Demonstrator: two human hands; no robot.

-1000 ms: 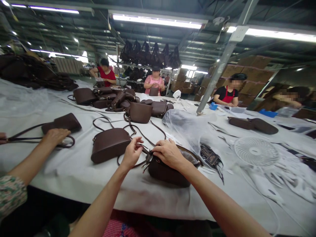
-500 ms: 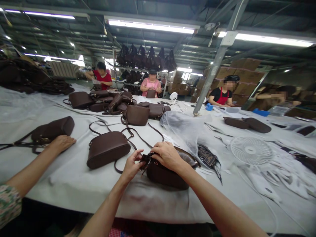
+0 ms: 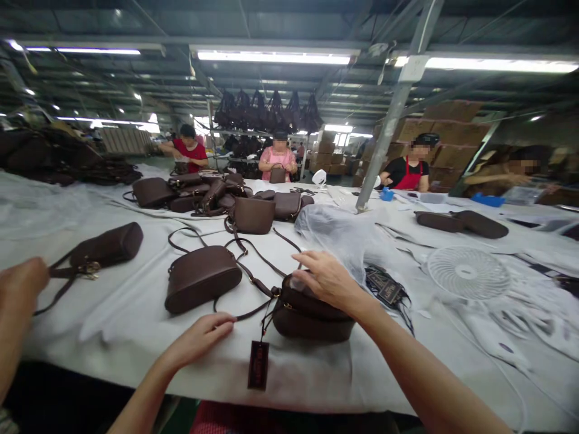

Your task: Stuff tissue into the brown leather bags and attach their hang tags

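A dark brown handbag (image 3: pixel 312 322) sits at the table's front edge, its top open and clear plastic showing inside. My right hand (image 3: pixel 329 280) lies over its top with the fingers stretched out. From the strap end on the bag's left side hangs a black hang tag (image 3: pixel 258 365) with reddish lettering, lying against the white cloth. My left hand (image 3: pixel 203 339) is left of the tag, fingers extended and holding nothing. Its fingertips are close to the strap (image 3: pixel 253 313). Another brown handbag (image 3: pixel 203 277) lies just beyond my left hand.
A co-worker's hand (image 3: pixel 27 283) is at the far left by a brown bag (image 3: pixel 120 244). Several bags (image 3: pixel 253 215) are heaped behind. On the right are black tags (image 3: pixel 386 286), a plastic sheet (image 3: pixel 335 232) and a white fan (image 3: pixel 468 272). A metal post (image 3: pixel 384 132) rises beyond.
Both hands have come away from the dark tag bundle; one tag now hangs from the bag. My left hand moved down-left, my right onto the bag's top. The co-worker's hand moved left.
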